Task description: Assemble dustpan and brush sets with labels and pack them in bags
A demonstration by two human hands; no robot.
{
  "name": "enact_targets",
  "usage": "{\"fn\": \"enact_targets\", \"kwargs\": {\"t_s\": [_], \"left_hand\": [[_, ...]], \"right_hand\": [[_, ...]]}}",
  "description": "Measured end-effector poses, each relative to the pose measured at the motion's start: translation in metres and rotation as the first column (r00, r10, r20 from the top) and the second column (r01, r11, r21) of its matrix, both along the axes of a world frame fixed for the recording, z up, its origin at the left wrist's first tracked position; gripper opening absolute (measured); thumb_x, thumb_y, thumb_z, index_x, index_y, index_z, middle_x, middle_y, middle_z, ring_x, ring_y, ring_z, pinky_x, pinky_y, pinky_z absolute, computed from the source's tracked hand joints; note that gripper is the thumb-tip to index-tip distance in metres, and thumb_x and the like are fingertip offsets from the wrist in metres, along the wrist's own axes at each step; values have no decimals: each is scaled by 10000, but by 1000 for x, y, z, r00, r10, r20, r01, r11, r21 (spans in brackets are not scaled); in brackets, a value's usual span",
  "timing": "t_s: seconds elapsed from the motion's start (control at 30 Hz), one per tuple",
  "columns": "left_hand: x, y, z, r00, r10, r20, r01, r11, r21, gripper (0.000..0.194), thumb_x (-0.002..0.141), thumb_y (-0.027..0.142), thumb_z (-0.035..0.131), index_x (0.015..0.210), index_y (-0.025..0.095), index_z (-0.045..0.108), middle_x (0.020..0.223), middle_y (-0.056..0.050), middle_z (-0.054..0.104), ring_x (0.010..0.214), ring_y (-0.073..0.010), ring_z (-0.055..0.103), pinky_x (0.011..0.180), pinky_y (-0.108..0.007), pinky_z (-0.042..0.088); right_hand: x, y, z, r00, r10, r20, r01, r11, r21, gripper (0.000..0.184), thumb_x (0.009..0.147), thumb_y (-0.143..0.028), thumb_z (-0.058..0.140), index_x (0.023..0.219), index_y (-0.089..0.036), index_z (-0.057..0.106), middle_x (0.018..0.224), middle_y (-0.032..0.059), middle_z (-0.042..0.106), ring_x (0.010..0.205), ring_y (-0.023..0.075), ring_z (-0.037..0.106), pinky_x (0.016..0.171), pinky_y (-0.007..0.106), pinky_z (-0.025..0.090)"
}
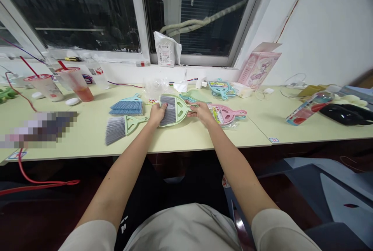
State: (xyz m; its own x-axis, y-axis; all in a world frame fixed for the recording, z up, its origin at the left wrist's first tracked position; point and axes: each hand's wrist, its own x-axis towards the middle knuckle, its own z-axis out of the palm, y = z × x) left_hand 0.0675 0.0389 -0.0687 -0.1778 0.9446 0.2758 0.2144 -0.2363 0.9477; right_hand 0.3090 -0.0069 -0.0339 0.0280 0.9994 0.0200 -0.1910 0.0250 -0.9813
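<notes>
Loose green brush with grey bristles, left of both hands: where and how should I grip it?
Take the narrow handle, coming from above on its right. The brush lies on the table with that handle pointing towards the left hand; the wide, soft bristles at the other end would probably bend under a grip.

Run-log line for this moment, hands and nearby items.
left hand: on grey bristles | right hand: at green handle | left: grey brush, blue brushes

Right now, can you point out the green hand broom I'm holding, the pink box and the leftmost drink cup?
Green hand broom (169,115): head view, on its grey bristles.
Pink box (258,71): head view, on its printed front.
Leftmost drink cup (49,89): head view, on its side.
</notes>
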Motion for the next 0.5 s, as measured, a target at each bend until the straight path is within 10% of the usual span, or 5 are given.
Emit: {"fn": "enact_targets", "kwargs": {"t_s": [0.37, 0.5], "left_hand": [[-1, 4, 0, 975, -16, 220, 56, 983, -175, 314, 809, 522, 677, 873, 220, 622, 786, -53, 667, 738, -214, 657, 747, -359, 538], [-8, 6, -4, 997, 73, -29, -74, 997, -28, 180, 839, 353, 574, 934, 220, 648, 893, -100, 708, 880, -264, 695, 872, -441, 554]], "right_hand": [[3, 3, 1, 992, -75, -97, 75, 997, -4, 94, 877, -157, 723, 904, -171, 634, 673, -6, 651, 498, 119, 590, 492, 268, 599], [6, 5, -1, 993, -110, -45, 108, 993, -42, 89, 831, -147, 662, 891, -184, 607, 614, -20, 610, 450, 122, 536, 434, 257, 540]]}}
